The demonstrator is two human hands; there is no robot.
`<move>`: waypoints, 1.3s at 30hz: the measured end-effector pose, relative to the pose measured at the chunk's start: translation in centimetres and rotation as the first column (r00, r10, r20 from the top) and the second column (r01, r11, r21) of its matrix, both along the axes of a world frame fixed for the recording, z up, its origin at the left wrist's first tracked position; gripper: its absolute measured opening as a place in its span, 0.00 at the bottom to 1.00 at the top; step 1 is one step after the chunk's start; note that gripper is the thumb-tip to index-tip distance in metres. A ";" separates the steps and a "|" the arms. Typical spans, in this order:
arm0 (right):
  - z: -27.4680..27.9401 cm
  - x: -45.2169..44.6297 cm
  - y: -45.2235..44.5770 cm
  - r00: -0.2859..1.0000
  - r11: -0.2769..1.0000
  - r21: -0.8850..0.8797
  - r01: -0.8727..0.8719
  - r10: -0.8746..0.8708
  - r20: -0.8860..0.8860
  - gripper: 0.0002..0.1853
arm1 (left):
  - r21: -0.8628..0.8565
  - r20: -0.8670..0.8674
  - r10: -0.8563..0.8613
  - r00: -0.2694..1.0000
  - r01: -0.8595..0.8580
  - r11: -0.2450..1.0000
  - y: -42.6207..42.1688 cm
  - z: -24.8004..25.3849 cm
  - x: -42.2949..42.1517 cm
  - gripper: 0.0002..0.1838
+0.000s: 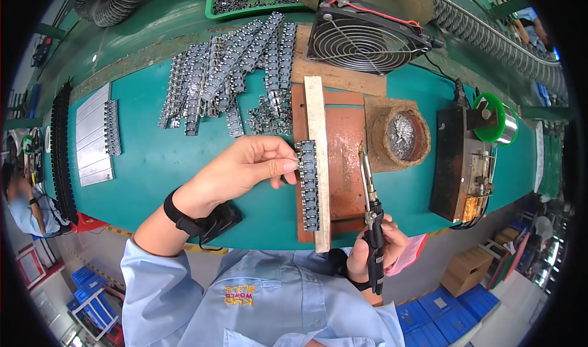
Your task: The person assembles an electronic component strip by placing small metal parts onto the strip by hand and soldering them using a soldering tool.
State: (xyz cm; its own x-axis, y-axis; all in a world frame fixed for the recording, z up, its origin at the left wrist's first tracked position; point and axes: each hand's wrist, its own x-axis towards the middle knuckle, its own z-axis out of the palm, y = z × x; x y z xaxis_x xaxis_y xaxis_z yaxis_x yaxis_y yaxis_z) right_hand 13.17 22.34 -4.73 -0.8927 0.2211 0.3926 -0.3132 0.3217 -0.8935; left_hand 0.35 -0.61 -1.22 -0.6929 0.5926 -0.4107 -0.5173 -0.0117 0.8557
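Note:
My right hand is wrapped round the black handle of a soldering iron, whose tip points up over the reddish-brown board. Along a pale wooden bar lies a strip of small dark circuit boards, with metal parts along its left edge. At that edge, near the strip's upper end, the thumb and index finger of my left hand are pinched together. What sits between these fingertips is too small to make out. Right of the iron's tip stands a round pot of silvery material.
Many board strips are heaped at the back, beside loose metal parts. A fan stands behind the pot. At right are a dark metal box and a green solder spool. A metal plate lies at left.

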 end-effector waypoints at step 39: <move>5.1 -1.7 1.0 0.940 0.927 0.159 -0.339 0.329 0.087 0.25 | 0.064 0.021 -0.015 1.000 0.013 0.998 -0.1 -0.1 -0.2 0.09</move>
